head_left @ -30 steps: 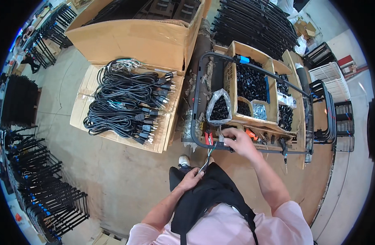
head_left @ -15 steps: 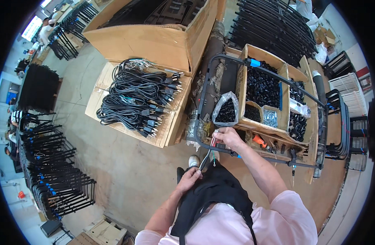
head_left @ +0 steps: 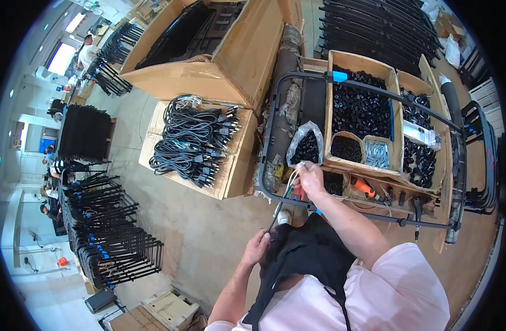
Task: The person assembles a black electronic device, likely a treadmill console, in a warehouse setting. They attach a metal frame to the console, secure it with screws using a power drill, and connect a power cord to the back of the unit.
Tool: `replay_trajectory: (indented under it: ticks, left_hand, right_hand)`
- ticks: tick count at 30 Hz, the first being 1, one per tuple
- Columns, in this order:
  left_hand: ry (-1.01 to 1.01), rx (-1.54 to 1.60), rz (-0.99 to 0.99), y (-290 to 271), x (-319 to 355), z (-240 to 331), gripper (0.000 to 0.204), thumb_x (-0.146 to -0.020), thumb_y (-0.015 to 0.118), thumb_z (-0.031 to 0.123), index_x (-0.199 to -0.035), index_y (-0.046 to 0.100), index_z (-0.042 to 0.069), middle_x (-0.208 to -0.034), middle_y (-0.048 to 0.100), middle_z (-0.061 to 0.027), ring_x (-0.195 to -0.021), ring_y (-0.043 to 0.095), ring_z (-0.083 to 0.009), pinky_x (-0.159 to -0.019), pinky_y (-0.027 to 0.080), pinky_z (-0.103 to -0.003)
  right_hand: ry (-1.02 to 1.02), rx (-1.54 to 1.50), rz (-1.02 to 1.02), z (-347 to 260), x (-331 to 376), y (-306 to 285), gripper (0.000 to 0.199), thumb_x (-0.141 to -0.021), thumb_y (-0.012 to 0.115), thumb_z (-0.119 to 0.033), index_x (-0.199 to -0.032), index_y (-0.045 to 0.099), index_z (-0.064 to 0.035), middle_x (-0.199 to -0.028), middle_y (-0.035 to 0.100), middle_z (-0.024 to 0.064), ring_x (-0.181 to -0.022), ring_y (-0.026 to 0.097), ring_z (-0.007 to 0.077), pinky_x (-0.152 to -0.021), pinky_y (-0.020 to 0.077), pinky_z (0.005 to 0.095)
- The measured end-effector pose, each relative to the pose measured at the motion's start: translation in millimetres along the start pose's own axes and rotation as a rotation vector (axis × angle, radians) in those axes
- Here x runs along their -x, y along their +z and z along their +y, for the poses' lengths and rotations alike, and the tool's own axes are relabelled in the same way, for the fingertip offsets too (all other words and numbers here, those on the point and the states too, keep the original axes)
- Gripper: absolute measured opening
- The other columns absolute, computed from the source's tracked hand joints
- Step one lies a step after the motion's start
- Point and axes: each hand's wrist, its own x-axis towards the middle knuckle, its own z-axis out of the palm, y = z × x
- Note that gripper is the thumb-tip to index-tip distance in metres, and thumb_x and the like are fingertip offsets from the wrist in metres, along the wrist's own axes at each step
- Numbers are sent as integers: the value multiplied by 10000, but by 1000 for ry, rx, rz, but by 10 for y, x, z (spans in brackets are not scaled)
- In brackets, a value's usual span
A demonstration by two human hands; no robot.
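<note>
My left hand (head_left: 257,244) is closed around a dark power cord (head_left: 276,216), low and in front of my black apron (head_left: 297,243). From there the cord runs up to my right hand (head_left: 310,180). Its end splits into thin white and green wires (head_left: 291,182), which the closed fingers of my right hand pinch. A small red piece (head_left: 298,193) shows just under that hand; its kind is unclear. Both hands are beside the near left corner of a black tubular frame (head_left: 268,138) with blue tape (head_left: 339,76) on it. A clear bag of small black parts (head_left: 306,148) sits just beyond my right hand.
Coiled power cords (head_left: 192,146) lie on a carton (head_left: 236,171) at left. Wooden trays (head_left: 393,105) hold black fittings and screws (head_left: 377,154). An orange-handled tool (head_left: 365,188) rests on the near shelf. Racked black frames (head_left: 106,237) stand far left; several people work beyond them.
My right hand has pulled the wire ends a little up and to the right, and more of the loose wires shows. The whole view has shifted slightly.
</note>
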Motion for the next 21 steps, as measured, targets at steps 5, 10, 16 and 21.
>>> replay_trajectory:
  ticks: [5, 10, 16, 21]
  left_hand:
    - [-31, 34, 105, 183, -412, 94, 346, -1151, 507, 269, -1271, 678, -7, -858, 603, 7, -765, 570, -85, -735, 496, -256]
    - [30, 308, 116, 446, -839, 356, 312, -1160, 503, 248, -1195, 662, -19, -837, 629, -7, -734, 589, -91, -706, 505, -261]
    - [66, 377, 65, 406, -1075, 131, 287, -1152, 517, 252, -1183, 667, 9, -882, 684, -37, -822, 689, -125, -742, 564, -283]
    - [52, 366, 9, 403, -1061, 200, 279, -1152, 511, 241, -1176, 658, 5, -918, 720, -57, -846, 694, -131, -774, 563, -293]
  right_hand:
    - [-166, -25, 100, -443, -118, 14, 255, -1087, 606, -258, -1040, 672, -15, -761, 655, 57, -523, 640, 137, -460, 523, 304]
    - [-294, -58, 81, -830, -413, -34, 256, -1074, 620, -244, -1151, 703, -15, -774, 681, 53, -623, 674, 126, -526, 543, 288]
    - [-287, 656, -91, -580, -368, -283, 402, -1007, 713, -382, -1091, 773, 7, -753, 686, 42, -716, 682, 182, -580, 530, 331]
    - [-153, 427, -306, -151, -282, 57, 383, -1021, 655, -321, -850, 704, 18, -691, 637, 76, -629, 562, 181, -635, 487, 395]
